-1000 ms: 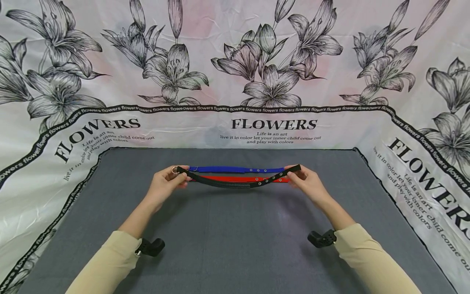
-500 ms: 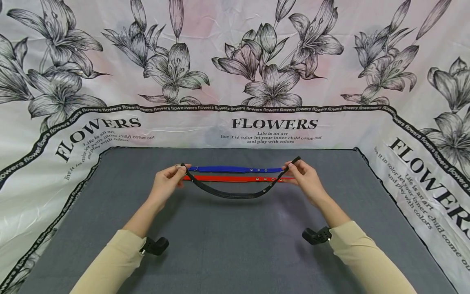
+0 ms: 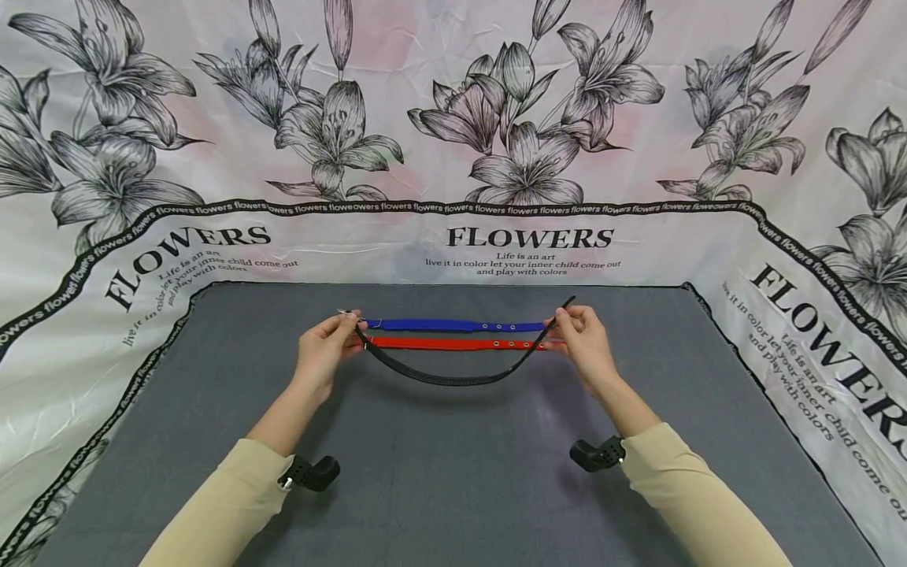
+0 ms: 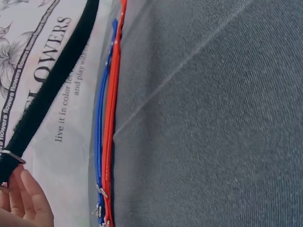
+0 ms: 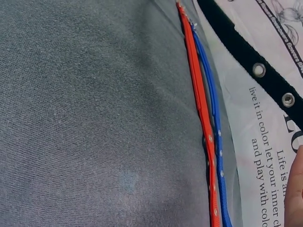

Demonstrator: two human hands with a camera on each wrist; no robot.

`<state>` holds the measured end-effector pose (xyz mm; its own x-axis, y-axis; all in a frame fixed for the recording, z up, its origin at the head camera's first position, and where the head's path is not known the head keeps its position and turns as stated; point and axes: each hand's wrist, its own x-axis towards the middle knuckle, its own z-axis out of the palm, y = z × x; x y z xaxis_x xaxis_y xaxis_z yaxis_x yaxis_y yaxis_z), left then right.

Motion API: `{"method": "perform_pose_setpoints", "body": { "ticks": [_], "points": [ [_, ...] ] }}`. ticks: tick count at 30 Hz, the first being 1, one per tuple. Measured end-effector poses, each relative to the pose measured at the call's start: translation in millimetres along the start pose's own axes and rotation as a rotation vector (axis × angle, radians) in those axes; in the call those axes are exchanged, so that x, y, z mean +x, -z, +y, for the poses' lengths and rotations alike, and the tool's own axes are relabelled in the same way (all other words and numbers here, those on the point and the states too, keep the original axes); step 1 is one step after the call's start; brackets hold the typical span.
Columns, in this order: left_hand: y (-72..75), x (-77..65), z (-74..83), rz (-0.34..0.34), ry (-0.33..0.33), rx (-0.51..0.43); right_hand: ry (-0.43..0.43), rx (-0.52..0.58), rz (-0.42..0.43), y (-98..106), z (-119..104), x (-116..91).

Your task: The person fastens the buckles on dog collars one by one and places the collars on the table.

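Observation:
A black collar with metal eyelets hangs in a downward curve between both hands. My left hand pinches its buckle end between thumb and fingers. At the other end, my right hand pinches the eyelet end, whose tip sticks up past the fingers. Behind it on the table lie a blue collar and a red collar, stretched out side by side, their ends partly hidden by the hands. In the right wrist view, eyelets show along the raised black collar, with part of the hand at the edge.
Grey cloth covers the table. A white sheet printed with flowers and lettering rises along the back and both sides. A black wrist-worn device sits on the left sleeve, another on the right.
The hands have drawn a little closer together, and the black collar sags into a deeper curve, with its ends turned up. The blue and red collars have stayed in place.

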<state>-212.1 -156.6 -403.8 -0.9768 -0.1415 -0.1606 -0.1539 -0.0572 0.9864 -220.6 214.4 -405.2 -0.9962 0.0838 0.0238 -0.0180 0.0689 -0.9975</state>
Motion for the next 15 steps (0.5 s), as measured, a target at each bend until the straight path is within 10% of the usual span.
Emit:
{"method": "perform_pose_setpoints", "body": {
  "ticks": [15],
  "points": [
    [-12.4,-1.5,-6.5,-0.078,-0.008,0.032,-0.059,-0.044,-0.191,-12,1,-3]
  ]
}}
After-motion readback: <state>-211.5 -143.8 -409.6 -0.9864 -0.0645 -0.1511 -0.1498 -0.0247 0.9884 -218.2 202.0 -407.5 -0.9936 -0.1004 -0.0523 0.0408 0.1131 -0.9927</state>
